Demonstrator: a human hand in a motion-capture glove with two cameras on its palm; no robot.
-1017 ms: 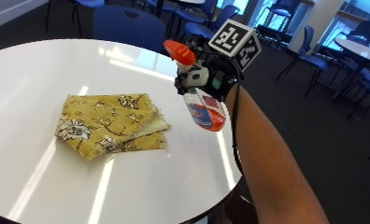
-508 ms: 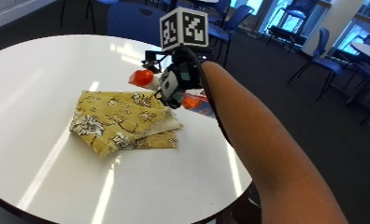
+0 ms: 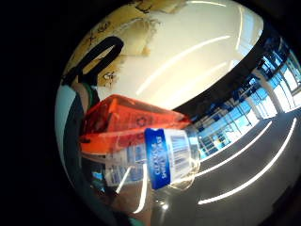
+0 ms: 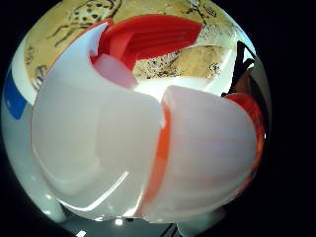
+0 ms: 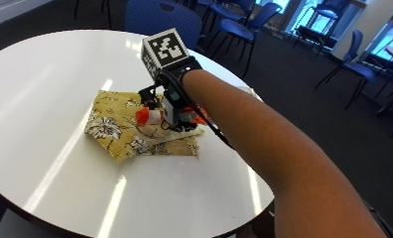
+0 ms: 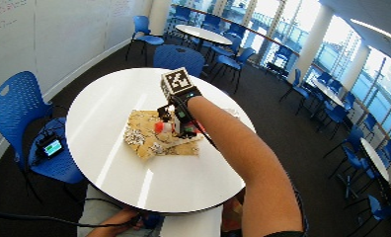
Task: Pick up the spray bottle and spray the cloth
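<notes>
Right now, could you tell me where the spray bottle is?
In the outside view, the bottle is held by the gloved hand right over the cloth on the table.

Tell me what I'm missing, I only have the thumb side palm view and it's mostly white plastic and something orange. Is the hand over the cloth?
Observer: Yes. In the outside view the gloved right hand holds the spray bottle directly above the yellow patterned cloth.
Operator: Where is the cloth sitting?
Observer: It lies folded on the round white table, roughly mid-table toward the far side from the person.
Operator: Anything readable on the bottle?
Observer: The little finger side palm view shows a blue label with a barcode on the clear body, below the orange spray head.
</notes>
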